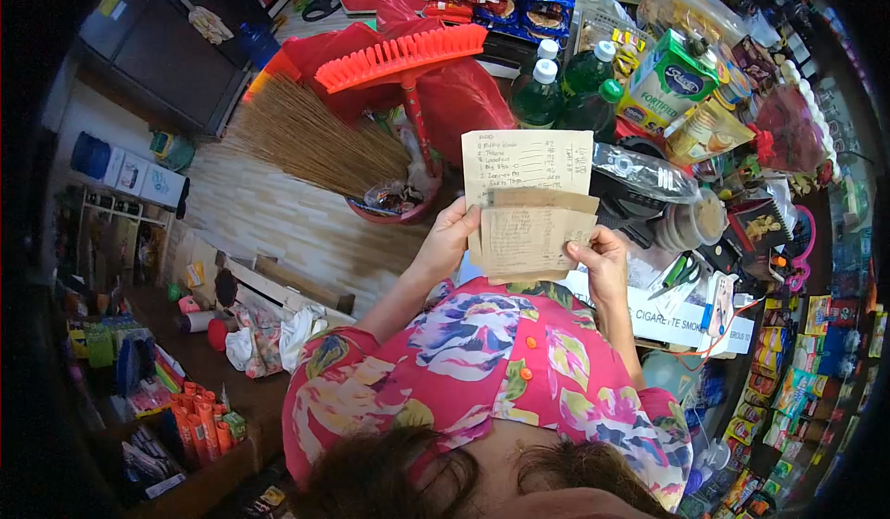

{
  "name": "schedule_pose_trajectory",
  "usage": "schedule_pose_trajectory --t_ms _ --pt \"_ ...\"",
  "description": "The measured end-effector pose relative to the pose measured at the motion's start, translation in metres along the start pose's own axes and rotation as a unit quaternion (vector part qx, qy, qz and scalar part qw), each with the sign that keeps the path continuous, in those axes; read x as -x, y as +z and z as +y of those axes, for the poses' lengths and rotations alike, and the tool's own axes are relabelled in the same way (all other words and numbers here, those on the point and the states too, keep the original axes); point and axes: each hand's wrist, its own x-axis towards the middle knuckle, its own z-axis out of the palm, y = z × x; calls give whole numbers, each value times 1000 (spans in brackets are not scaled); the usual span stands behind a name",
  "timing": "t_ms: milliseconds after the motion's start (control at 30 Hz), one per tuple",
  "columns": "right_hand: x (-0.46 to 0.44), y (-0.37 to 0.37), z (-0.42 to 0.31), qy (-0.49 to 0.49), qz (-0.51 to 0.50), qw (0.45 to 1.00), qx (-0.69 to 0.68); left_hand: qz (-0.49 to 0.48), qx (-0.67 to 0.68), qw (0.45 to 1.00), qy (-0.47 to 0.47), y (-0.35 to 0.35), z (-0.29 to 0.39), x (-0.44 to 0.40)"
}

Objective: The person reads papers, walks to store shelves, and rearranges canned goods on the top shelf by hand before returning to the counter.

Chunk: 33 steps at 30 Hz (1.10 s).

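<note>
My left hand [449, 237] pinches the left edge of several handwritten paper lists held upright in front of my chest. The larger cream sheet [514, 159] stands behind, with lines of writing and figures on it. In front of it is a smaller brownish slip [528, 243], also covered in handwriting. My right hand [603, 264] grips the lower right edge of this slip between thumb and fingers. Most of the writing is too small to read.
A red waste bin [399, 206] with a red plastic bag holds a broom [320, 139] and a red-bristled brush [399, 57]. Green bottles [538, 97], a milk carton [669, 82] and scissors [675, 273] crowd the counter at right. Sachets [802, 389] hang along the right side.
</note>
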Motion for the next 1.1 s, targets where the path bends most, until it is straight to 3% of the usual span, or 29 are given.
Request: schedule_pose_trajectory --t_ms 1000,1100 --pt "3 12 7 45 -8 999 -27 -4 15 1000 21 -5 -1 -4" --pt "2 10 9 44 -6 999 -28 -5 -137 989 59 1 4 -1"
